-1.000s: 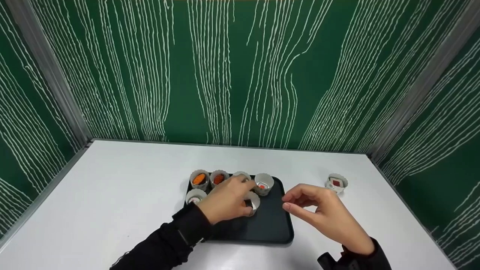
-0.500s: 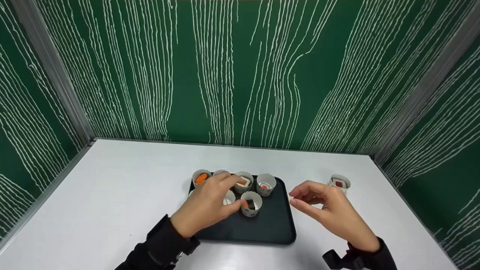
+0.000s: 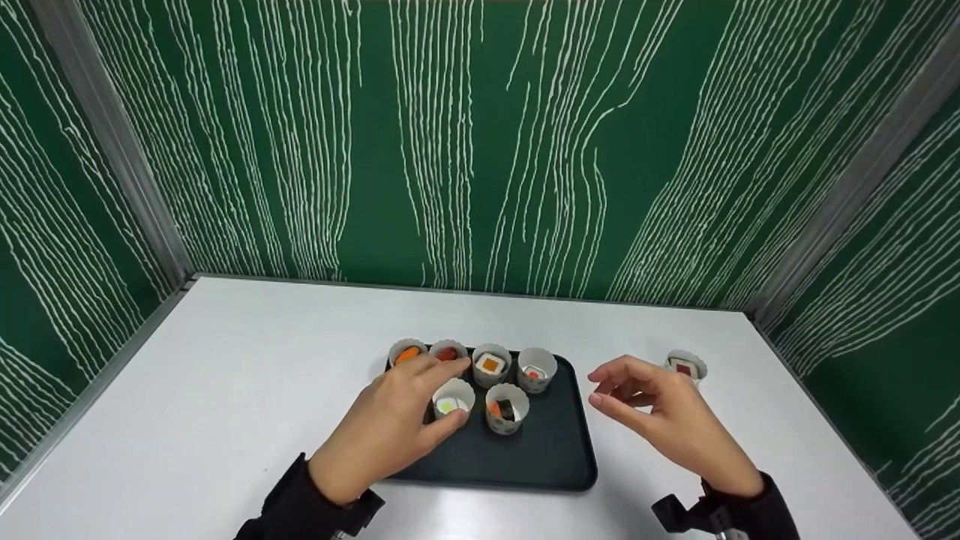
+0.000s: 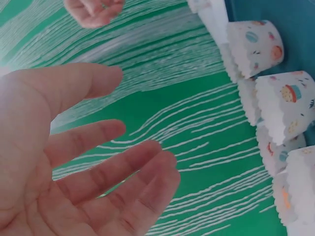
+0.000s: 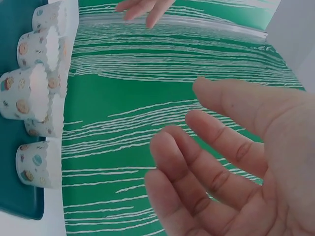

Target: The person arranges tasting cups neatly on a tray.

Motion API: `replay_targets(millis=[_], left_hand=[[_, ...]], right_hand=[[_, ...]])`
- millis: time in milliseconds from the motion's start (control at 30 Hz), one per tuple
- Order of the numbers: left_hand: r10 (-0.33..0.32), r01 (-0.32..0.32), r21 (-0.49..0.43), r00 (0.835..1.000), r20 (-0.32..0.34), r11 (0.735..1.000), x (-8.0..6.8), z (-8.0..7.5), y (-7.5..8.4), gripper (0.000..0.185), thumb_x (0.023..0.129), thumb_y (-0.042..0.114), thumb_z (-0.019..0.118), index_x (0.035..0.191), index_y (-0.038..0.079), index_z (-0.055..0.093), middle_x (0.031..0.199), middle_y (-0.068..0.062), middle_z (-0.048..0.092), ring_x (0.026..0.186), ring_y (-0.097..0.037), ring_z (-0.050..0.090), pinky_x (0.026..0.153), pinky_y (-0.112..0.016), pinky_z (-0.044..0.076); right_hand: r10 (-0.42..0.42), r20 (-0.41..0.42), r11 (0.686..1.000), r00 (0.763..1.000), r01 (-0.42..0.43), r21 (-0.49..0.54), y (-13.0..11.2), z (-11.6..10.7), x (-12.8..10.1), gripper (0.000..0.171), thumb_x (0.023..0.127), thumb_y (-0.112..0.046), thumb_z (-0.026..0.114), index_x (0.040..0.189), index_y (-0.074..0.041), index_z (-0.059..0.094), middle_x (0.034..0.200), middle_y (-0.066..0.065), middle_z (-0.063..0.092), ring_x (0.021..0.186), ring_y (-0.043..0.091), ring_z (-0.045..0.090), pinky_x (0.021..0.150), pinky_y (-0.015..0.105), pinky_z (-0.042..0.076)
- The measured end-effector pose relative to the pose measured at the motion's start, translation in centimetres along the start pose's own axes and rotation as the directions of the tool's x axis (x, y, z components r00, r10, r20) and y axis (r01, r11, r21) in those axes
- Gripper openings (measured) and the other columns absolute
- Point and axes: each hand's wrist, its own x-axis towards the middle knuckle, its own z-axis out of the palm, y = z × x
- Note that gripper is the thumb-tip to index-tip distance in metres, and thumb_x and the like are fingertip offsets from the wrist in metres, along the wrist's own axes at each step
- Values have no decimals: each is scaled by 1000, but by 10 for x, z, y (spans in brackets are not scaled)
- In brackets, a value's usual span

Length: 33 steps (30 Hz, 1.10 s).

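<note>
My left hand (image 3: 394,420) hovers over the left part of a dark tray (image 3: 525,465), holding nothing; its fingers look loosely spread in the left wrist view. On the tray stand several white paper cups with sushi pieces inside. One cup (image 3: 505,421) has an orange and black piece; another cup (image 3: 491,375) has a white roll with an orange centre. A cup (image 3: 537,382) with a red-centred piece stands at the back right. My right hand (image 3: 652,397) hangs to the right of the tray, fingers bent loosely, with nothing in them. The left hand partly hides the tray's left cups.
A single paper cup (image 3: 696,366) with a dark-red-centred piece stands on the white table (image 3: 300,322), just behind my right hand. Green panels (image 3: 480,150) with white wavy lines enclose the table at the back and both sides.
My left hand has drawn back to the left and towards me, away from the cup with the orange and black piece, uncovering the middle cups. The right hand hardly moved.
</note>
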Motion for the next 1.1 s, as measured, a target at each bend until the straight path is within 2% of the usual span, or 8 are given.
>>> replay_targets(millis=[167,300,433,533,633,733,933,1100], left_hand=[[4,-4,17,1000,-3,1000,-2,0,1,52,94,22,85,142,11,68,123,-9,74,108,-25,74,86,-45,63],[5,-5,28,1000,1,1000,-3,0,1,49,94,22,85,139,12,70,121,-8,74,107,-24,74,85,-45,63],[0,0,27,1000,12,1000,-4,1,1,48,94,23,85,139,12,70,123,-9,73,110,-24,73,85,-45,63],[0,0,29,1000,19,1000,-4,1,1,48,94,23,85,138,12,70,123,-9,73,110,-25,73,84,-44,63],[3,-4,36,1000,17,999,-4,0,1,47,94,23,85,138,13,70,122,-8,73,109,-24,73,84,-45,63],[6,-6,39,1000,14,999,-3,1,1,47,94,23,85,137,13,71,122,-8,73,108,-24,73,84,-44,63],[9,-10,34,1000,23,999,-2,3,1,45,95,23,84,137,12,71,123,-9,73,110,-24,73,83,-43,64],[14,-14,37,1000,19,999,-2,4,1,44,95,23,84,136,12,72,122,-8,74,108,-23,73,83,-42,64]], right_hand=[[45,-28,999,999,-45,-16,17,-6,4,20,98,-18,81,117,-18,75,95,-7,76,86,4,74,78,23,60],[113,-46,989,993,-116,-93,37,-18,8,25,99,-24,80,122,-15,74,99,-2,77,89,5,74,80,23,60],[198,-56,961,979,-205,-187,61,-35,12,36,101,-33,78,129,-13,70,105,3,77,92,14,75,77,23,57],[255,-57,941,965,-262,-217,80,-47,15,44,101,-35,77,134,-7,67,108,9,77,97,24,77,76,25,56],[306,-54,917,950,-310,-250,99,-58,16,54,102,-38,75,139,-1,62,110,15,77,104,35,76,76,30,57],[360,-44,886,932,-356,-299,118,-68,17,67,103,-44,72,146,5,54,115,25,74,105,40,73,77,37,56],[456,-33,823,889,-435,-365,149,-79,16,92,101,-52,71,151,18,40,123,40,63,90,34,64,75,38,51],[543,17,788,840,-502,-357,165,-81,18,107,97,-60,71,153,22,31,131,44,59,102,42,64,82,46,54]])
